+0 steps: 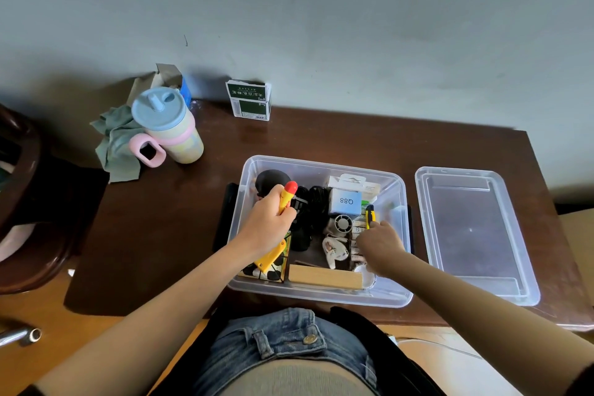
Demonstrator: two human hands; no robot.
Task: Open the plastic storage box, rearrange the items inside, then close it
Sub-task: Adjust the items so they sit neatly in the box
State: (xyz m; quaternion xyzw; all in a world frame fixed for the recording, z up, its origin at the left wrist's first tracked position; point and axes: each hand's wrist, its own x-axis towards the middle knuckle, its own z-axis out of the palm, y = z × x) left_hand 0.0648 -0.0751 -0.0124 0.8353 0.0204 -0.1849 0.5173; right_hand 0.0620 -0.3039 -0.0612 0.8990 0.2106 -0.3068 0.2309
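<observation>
Box: the plastic storage box [398,294] stands open at the lower centre of the frame, on the dark table [180,235].
Lid: the lid [475,231] lies flat at the right of the frame, just beside the box, so I judge that step 1 is done.
Left hand: my left hand [268,225] has its fingers wrapped around a yellow toy with a red tip [287,194], over the left part of the box.
Right hand: my right hand [381,243] reaches into the right part of the box and pinches a yellow and black utility knife [369,215]; the fingertips are partly hidden, so the grip is a judgement.
Inside: I see a blue carton marked Q88 [345,201], black cables [310,206], a small round fan [343,222] and a wooden block [324,276] at the near wall.
Progress: I think the rearranging is in the middle, with 2 items in hand.
Left to do: place these items, then put the lid back on.
Elsewhere: a pastel cup [170,125] stands in the upper left.
</observation>
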